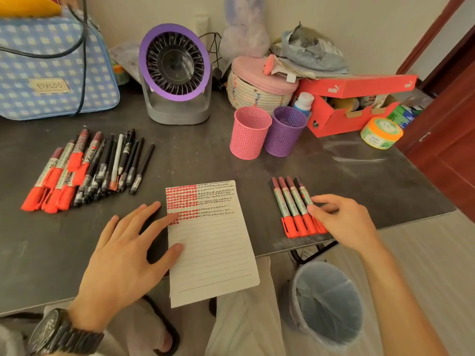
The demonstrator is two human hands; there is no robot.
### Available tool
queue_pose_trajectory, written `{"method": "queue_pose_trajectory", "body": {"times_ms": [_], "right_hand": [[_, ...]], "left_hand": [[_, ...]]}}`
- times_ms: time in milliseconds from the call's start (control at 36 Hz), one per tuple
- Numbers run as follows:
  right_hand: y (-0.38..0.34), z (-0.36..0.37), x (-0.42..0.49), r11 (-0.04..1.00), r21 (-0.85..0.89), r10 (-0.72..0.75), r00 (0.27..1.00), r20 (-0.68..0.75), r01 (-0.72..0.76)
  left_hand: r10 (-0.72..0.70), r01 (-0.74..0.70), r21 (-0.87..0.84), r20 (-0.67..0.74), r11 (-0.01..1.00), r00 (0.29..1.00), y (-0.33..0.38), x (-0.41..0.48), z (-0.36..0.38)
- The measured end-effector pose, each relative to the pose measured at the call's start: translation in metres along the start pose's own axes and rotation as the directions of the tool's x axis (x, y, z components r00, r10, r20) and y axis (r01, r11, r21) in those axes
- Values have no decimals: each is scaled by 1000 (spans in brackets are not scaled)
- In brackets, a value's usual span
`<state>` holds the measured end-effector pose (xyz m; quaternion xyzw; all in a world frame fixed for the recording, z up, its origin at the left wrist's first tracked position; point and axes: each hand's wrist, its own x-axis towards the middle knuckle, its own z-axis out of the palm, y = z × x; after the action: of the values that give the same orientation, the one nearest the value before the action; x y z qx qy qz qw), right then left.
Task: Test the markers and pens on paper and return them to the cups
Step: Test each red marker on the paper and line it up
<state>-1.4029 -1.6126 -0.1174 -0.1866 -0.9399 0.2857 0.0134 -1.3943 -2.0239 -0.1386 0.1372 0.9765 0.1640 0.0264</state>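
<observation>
Right hand (344, 222) on four markers (289, 201)

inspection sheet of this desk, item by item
surface: dark table.
job's things: lined paper partly filled with marks; four red markers right of it; pile of markers and pens at left; pink cup and purple cup, nothing sticking out.
clutter: fan, checked bag, rope basket, red shoebox.
hands: left hand flat on paper's edge; right hand touching the rightmost marker, grip unclear.
cables: black cord behind fan.
surroundings: lined bin below, wooden door right.
</observation>
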Motion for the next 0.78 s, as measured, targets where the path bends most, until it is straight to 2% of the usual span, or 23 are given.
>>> {"method": "queue_pose_trajectory", "body": {"times_ms": [500,611,694,778], "right_hand": [[-13,2,-13,1000,-2,4,999,-47,-4],[-20,5,-22,998,-43,-44,981,-187,37],[-34,17,-38,989,-21,-144,927,-347,146],[-56,39,-58,962,27,-242,890,-387,273]], "left_hand": [[-3,3,-22,-7,1000,1000,1,0,-1],[0,-1,-26,-17,1000,1000,-1,0,2],[-3,2,-22,-47,1000,999,-1,-1,5],[-4,3,-27,-58,1000,998,-1,-2,6]]}}
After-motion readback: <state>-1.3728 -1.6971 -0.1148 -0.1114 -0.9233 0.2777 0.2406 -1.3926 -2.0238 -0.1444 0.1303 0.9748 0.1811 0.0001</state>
